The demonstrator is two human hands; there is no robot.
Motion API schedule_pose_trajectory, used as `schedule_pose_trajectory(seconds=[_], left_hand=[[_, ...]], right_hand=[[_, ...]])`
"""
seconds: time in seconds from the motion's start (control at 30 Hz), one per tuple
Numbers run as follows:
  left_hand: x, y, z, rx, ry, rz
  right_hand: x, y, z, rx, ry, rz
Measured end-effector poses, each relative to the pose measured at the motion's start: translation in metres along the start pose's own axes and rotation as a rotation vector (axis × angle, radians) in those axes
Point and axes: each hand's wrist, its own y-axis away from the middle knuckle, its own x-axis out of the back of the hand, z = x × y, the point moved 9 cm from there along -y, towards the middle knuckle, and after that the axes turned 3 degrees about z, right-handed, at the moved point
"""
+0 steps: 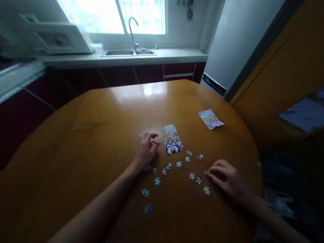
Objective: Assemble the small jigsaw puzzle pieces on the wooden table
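A partly assembled jigsaw puzzle (172, 139) with a colourful cartoon picture lies flat in the middle of the table. Just left of it rests my left hand (146, 148), fingers loosely curved and apart, holding nothing. My right hand (225, 175) is lower right, thumb and fingertips pinched on a small puzzle piece (206, 173) at the tabletop. Several loose pieces are scattered between my hands, among them a light blue piece (179, 164), a yellowish piece (207, 191) and a dark blue piece (148, 209). Some pieces beside my left wrist are partly hidden.
A creased picture sheet (210, 119) lies on the wooden table (101, 135) at the right. Beyond the table's far edge stand a counter with a sink (118, 53) and a white microwave (58, 38). A refrigerator (235, 40) is at the back right.
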Motion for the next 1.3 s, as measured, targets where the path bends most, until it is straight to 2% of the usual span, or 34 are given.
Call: schedule_pose_trajectory(seconds=[0.1,0.2,0.37,0.5,0.6,0.77,1.03,1.3], left_hand=[[-0.004,0.002,-0.003,0.003,0.010,-0.016],[-0.005,0.003,-0.004,0.011,0.015,-0.026],[-0.002,0.004,-0.001,0.034,0.016,-0.040],[-0.003,0.005,0.001,0.038,0.029,-0.057],[-0.004,0.006,0.000,0.037,0.033,-0.066],[-0.006,0.007,0.001,0.034,0.012,-0.088],[-0.008,0.008,0.004,0.024,-0.022,-0.128],[-0.013,0.011,0.008,-0.034,-0.066,-0.163]], right_hand=[[0.016,-0.033,-0.008,0.069,-0.003,0.066],[0.017,-0.076,-0.025,0.174,-0.050,0.120],[-0.026,-0.154,-0.054,0.252,-0.084,0.093],[-0.064,-0.190,-0.063,0.281,-0.069,0.042],[-0.078,-0.199,-0.060,0.283,-0.063,0.011],[-0.086,-0.202,-0.054,0.267,-0.062,-0.012],[-0.088,-0.203,-0.059,0.297,-0.040,-0.019],[-0.077,-0.196,-0.056,0.335,-0.019,0.026]])
